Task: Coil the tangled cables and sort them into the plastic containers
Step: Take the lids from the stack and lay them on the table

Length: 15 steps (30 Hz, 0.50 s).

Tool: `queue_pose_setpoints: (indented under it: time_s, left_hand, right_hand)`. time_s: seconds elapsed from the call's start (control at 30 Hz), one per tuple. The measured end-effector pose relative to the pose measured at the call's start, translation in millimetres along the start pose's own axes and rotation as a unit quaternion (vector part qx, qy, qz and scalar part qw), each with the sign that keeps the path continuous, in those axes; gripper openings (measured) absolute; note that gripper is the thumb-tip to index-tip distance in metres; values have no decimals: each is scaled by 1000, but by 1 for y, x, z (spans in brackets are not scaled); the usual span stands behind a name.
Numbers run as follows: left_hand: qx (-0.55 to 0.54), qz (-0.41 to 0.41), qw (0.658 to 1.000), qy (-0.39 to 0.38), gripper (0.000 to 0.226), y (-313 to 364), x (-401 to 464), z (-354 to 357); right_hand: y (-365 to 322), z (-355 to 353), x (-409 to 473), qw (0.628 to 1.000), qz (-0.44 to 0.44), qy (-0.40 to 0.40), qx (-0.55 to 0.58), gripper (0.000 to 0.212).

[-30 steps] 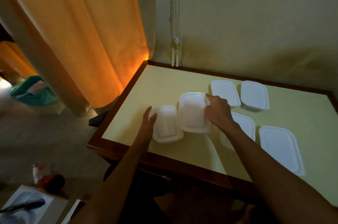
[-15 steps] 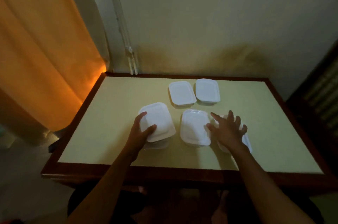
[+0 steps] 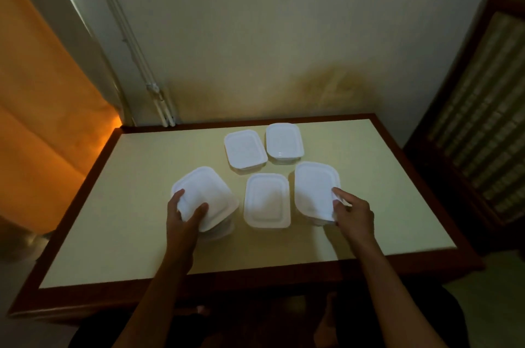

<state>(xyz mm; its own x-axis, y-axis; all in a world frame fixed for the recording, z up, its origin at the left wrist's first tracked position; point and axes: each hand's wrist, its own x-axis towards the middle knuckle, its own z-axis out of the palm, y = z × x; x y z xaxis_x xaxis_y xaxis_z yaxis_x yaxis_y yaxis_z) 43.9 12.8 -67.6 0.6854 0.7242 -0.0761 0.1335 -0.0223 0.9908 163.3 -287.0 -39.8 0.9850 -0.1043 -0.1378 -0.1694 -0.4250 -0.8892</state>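
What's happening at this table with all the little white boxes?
A person is at a table handling five white lidded plastic containers. The left hand grips the near-left container, whose lid looks tilted, as if it is being lifted off. The right hand pinches the near edge of the near-right container. One container lies between them untouched, and two more sit further back. No cables are in view yet.

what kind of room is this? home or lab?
Likely a home room, not a lab: an orange curtain glows with daylight at left, a wood-framed table stands against a stained plaster wall, and dark wooden furniture stands at right.
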Motion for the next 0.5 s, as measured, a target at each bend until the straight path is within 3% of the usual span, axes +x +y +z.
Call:
queue_pose_setpoints:
  time_s: [0.3, 0.5]
  left_hand:
    - [-3, -6, 998, 69, 71, -1, -6, 11]
    - [2, 2, 999, 52, 74, 2, 10, 13]
  right_hand:
    - [-41, 68, -30, 992, -100, -76, -29, 33]
    - [-53, 85, 34, 992, -127, -11, -23, 35]
